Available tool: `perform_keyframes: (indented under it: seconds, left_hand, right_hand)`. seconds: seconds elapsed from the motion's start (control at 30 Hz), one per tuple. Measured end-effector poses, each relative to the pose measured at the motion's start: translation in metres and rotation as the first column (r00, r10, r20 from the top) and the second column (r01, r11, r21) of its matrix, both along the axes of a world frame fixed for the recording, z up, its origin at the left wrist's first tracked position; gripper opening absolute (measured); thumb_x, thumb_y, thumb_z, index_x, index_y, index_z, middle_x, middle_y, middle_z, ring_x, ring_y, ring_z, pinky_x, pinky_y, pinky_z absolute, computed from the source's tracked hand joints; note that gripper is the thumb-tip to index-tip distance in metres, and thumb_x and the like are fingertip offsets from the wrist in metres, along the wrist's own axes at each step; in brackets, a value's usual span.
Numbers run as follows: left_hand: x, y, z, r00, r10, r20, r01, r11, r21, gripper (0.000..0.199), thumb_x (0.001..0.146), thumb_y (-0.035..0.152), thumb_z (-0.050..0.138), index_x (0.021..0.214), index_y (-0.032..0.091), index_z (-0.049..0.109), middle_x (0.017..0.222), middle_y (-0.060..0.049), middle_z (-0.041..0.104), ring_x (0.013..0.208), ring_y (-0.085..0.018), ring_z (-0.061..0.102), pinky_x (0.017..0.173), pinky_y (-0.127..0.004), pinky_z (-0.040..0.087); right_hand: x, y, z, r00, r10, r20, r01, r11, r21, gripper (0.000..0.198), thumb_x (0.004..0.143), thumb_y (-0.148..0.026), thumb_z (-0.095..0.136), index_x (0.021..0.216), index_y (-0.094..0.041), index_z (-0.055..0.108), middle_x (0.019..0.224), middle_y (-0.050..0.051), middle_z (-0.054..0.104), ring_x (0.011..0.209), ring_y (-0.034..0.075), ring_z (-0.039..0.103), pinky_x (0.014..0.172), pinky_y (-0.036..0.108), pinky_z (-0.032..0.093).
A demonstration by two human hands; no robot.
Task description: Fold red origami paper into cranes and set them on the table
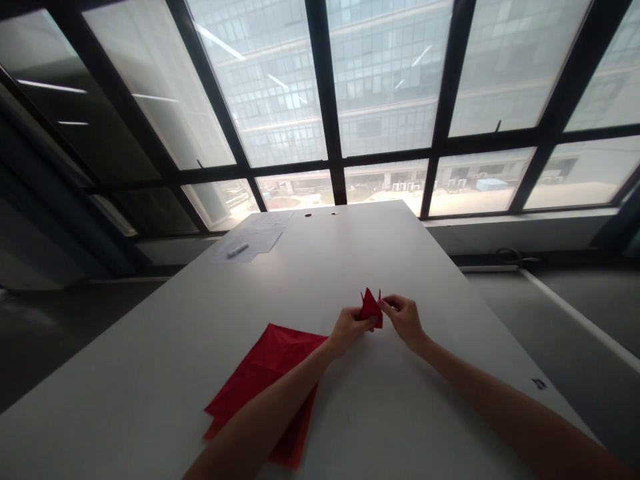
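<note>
A small red folded paper figure (pixel 369 307), with a tall middle point and a thin spike on each side, is held up just above the white table (pixel 400 413). My left hand (pixel 351 327) is closed round its lower left part, thumb across the front. At its right side, my right hand (pixel 403 316) has thumb and forefinger pinched together at the base of the right spike. Red paper sheets (pixel 280 363) lie creased under and beside my left forearm, which hides part of them.
White papers (pixel 260 240) with a marker-like tube (pixel 237 251) on them lie at the far left of the table. A small dark mark (pixel 539 383) is near the right edge. Tall windows (pixel 385 73) stand beyond the far end.
</note>
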State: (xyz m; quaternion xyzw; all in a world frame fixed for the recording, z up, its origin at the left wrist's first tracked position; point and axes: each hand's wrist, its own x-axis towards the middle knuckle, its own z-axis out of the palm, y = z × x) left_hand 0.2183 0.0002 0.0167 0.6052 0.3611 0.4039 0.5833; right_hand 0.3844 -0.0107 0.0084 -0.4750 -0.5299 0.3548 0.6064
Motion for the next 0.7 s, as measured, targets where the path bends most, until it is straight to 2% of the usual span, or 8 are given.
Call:
perform_keyframes:
  seconds: [0.2, 0.27, 0.47, 0.7]
  left_hand:
    - [-0.002, 0.001, 0.003, 0.998, -0.047, -0.050, 0.046, 0.999, -0.007, 0.045, 0.074, 0.049, 0.076, 0.087, 0.007, 0.074, 0.069, -0.006, 0.065, 0.058, -0.012, 0.051, 0.057, -0.023, 0.038]
    - [-0.002, 0.002, 0.003, 0.998, -0.042, -0.046, 0.042, 0.999, -0.005, 0.048, 0.076, 0.052, 0.073, 0.089, 0.006, 0.074, 0.069, -0.006, 0.064, 0.058, -0.011, 0.050, 0.056, -0.023, 0.037]
    - [-0.003, 0.001, 0.003, 0.996, -0.051, -0.072, 0.052, 0.998, 0.017, 0.048, 0.074, 0.054, 0.074, 0.076, 0.006, 0.072, 0.061, -0.003, 0.058, 0.056, -0.010, 0.045, 0.055, -0.023, 0.030]
    - [-0.005, 0.003, 0.002, 0.990, -0.126, -0.062, 0.125, 0.992, -0.023, 0.046, 0.071, 0.051, 0.078, 0.079, 0.007, 0.073, 0.067, -0.004, 0.062, 0.061, -0.012, 0.049, 0.060, -0.025, 0.034]
  right_hand:
    - [0.000, 0.000, 0.002, 0.998, -0.001, -0.071, 0.000, 1.000, -0.009, 0.033, 0.078, -0.046, 0.070, 0.076, -0.014, 0.072, 0.064, 0.003, 0.065, 0.056, 0.014, 0.052, 0.051, 0.025, 0.040]
    - [-0.001, 0.000, 0.000, 0.998, 0.014, -0.066, -0.014, 1.000, 0.002, 0.034, 0.079, -0.048, 0.069, 0.077, -0.014, 0.072, 0.065, 0.003, 0.065, 0.056, 0.014, 0.051, 0.051, 0.025, 0.039]
    - [-0.002, 0.001, -0.008, 0.997, 0.032, -0.069, -0.035, 0.999, -0.035, 0.040, 0.077, -0.054, 0.070, 0.080, -0.015, 0.072, 0.067, 0.005, 0.067, 0.057, 0.015, 0.054, 0.050, 0.026, 0.041]
    - [-0.004, 0.000, -0.005, 0.995, 0.070, -0.076, -0.072, 0.997, -0.023, 0.037, 0.077, -0.053, 0.069, 0.074, -0.015, 0.070, 0.067, 0.005, 0.066, 0.057, 0.015, 0.053, 0.050, 0.025, 0.040]
